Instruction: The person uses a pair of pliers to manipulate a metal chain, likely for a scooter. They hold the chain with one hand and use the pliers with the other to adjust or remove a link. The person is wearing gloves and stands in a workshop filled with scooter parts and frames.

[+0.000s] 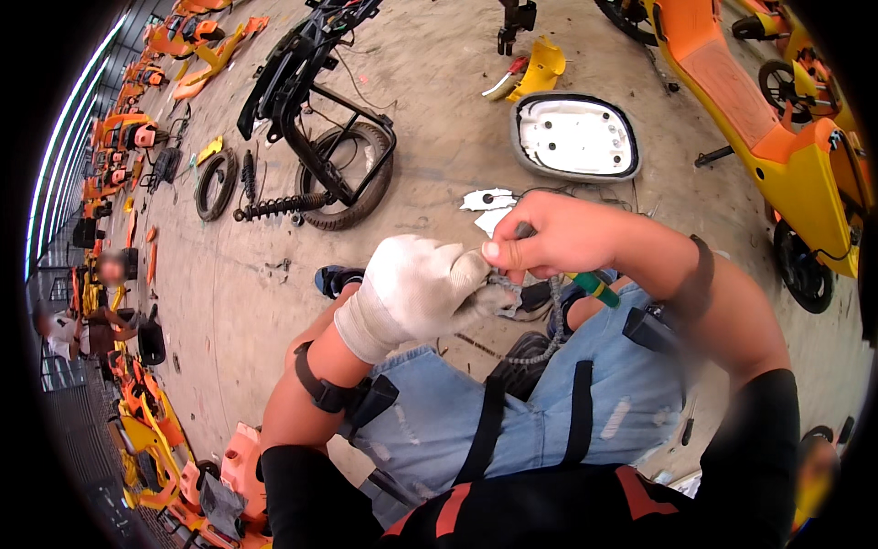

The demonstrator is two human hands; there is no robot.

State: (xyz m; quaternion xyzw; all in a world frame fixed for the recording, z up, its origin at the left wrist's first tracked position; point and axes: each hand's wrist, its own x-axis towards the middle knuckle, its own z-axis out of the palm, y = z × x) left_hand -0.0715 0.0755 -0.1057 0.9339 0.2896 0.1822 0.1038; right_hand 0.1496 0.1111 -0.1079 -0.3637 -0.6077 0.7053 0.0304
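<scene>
My left hand (pixel 416 284), in a white knit glove, is closed with its fingers curled round part of a grey cable (pixel 555 316). The cable hangs in a loop between my knees, toward a dark shoe. My bare right hand (pixel 562 240) is closed and meets the left at the fingertips. A tool with a green and yellow handle (pixel 594 289) is held in its palm, the handle sticking out below the hand; what kind of tool I cannot tell. A dark grey end (pixel 524 231) shows between its thumb and forefinger. What the fingertips pinch is too small to make out.
Ahead lie a white-lined oval shell (pixel 576 135), a yellow curved panel (pixel 543 66) and white scraps (pixel 488 199). A black scooter frame with a wheel (pixel 352 178) and a loose tyre (pixel 216 186) are at left. A yellow-orange scooter (pixel 777 156) stands right. People work far left.
</scene>
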